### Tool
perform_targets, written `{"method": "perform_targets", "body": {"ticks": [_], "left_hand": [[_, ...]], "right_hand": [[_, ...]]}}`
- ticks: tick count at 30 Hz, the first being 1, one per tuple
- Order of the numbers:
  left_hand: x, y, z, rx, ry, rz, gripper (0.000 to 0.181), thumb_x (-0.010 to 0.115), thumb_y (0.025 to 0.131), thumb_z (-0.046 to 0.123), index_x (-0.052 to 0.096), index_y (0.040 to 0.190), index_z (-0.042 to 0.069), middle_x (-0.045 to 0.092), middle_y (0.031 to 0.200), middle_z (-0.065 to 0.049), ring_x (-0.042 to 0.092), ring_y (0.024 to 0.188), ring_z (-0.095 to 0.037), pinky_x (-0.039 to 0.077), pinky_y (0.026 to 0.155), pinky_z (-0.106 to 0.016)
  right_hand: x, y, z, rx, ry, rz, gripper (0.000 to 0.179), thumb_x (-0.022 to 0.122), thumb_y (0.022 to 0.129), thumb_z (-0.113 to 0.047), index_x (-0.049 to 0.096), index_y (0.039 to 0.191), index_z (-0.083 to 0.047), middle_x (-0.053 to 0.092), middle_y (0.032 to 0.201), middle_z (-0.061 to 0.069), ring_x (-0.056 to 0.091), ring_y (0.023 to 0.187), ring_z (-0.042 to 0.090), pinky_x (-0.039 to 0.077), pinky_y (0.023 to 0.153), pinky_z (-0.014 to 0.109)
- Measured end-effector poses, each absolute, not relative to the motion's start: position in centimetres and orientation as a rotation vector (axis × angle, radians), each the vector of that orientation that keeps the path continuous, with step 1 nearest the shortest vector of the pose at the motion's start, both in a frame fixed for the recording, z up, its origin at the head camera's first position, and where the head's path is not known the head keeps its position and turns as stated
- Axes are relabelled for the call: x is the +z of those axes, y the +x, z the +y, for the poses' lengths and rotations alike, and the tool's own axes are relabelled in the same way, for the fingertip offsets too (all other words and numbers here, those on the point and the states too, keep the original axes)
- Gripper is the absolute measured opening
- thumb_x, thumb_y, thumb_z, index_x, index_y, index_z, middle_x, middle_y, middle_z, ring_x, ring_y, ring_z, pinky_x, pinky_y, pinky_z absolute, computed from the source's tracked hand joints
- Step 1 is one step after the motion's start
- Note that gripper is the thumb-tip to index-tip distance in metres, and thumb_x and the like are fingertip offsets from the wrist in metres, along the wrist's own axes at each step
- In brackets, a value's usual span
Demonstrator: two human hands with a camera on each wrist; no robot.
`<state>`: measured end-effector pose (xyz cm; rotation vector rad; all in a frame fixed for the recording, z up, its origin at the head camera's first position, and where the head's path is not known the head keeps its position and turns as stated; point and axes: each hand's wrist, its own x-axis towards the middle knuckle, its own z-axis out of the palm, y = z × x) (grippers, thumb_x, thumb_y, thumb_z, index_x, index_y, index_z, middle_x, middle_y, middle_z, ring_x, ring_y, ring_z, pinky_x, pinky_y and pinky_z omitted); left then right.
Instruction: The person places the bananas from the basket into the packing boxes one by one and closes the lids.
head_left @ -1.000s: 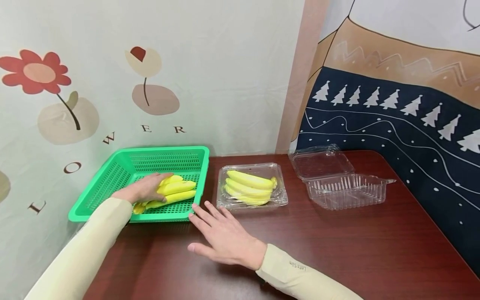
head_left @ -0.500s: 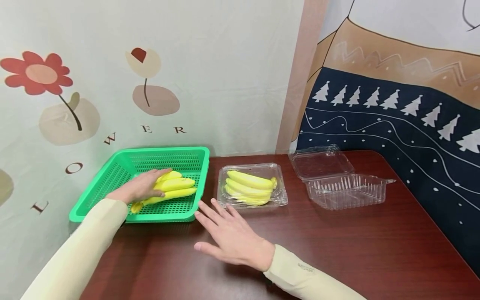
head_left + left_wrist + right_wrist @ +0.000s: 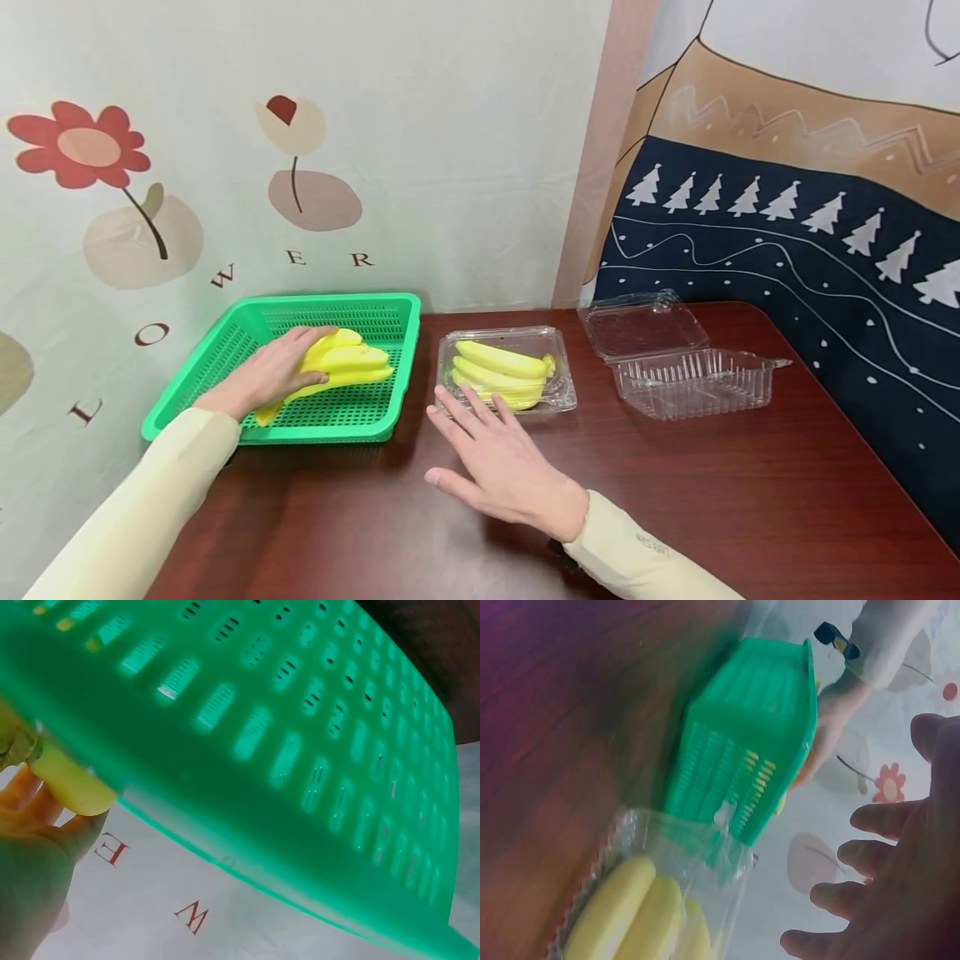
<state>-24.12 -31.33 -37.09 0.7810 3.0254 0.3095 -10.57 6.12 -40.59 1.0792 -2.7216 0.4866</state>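
Note:
My left hand (image 3: 276, 372) grips a bunch of yellow bananas (image 3: 352, 360) over the green basket (image 3: 405, 367), fingers and thumb around its stem side. In the left wrist view the bananas' stem end (image 3: 71, 780) shows beside the fingers, past the basket rim. My right hand (image 3: 510, 471) hovers with straight, spread fingers before a clear plastic container (image 3: 564, 400) that encloses another bunch of bananas (image 3: 495, 375). In the right wrist view these bananas (image 3: 649, 915) lie under the clear plastic, with the right hand (image 3: 900, 877) apart from them and holding nothing.
An open clear clamshell box (image 3: 693, 387) with its lid tilted back stands at the right on the dark red-brown table (image 3: 675, 500). Printed cloths (image 3: 465, 167) hang directly behind the table.
My left hand has drawn slightly left and up with the bananas, whose stem end is raised. My right hand has shifted to the right, away from the basket's corner toward the filled container.

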Motion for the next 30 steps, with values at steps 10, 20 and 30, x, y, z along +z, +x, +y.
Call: {"method": "perform_targets", "body": {"ticks": [10,20,30], "left_hand": [[-36.3,-23.9,-31.0,0.318,0.899,3.119,0.080,0.084,0.088,0.014,0.042,0.155,0.009,0.049,0.134,-0.024,0.059,0.109,-0.043,0.052,0.089,-0.062],[-35.8,-23.6,-30.4,0.325,0.966,3.223,0.078,0.089,0.082,0.013,0.051,0.151,0.012,0.054,0.133,-0.022,0.058,0.109,-0.041,0.050,0.080,-0.062],[-35.0,-23.2,-29.3,0.380,1.070,3.264,0.077,0.090,0.080,0.010,0.054,0.148,0.013,0.056,0.132,-0.018,0.057,0.110,-0.040,0.049,0.078,-0.059]], "right_hand": [[-39.8,-10.3,9.5,0.492,0.941,-2.712,0.077,0.033,0.106,-0.065,0.038,0.161,-0.013,0.020,0.172,0.002,0.013,0.158,0.031,0.019,0.122,0.063],[-39.2,-10.1,13.6,0.468,0.804,-2.690,0.074,0.042,0.105,-0.062,0.042,0.159,-0.011,0.023,0.171,0.005,0.017,0.157,0.034,0.021,0.121,0.064],[-38.8,-10.0,19.0,0.511,0.598,-2.736,0.073,0.056,0.103,-0.052,0.037,0.162,-0.012,0.020,0.172,0.004,0.014,0.158,0.034,0.018,0.121,0.065]]}}
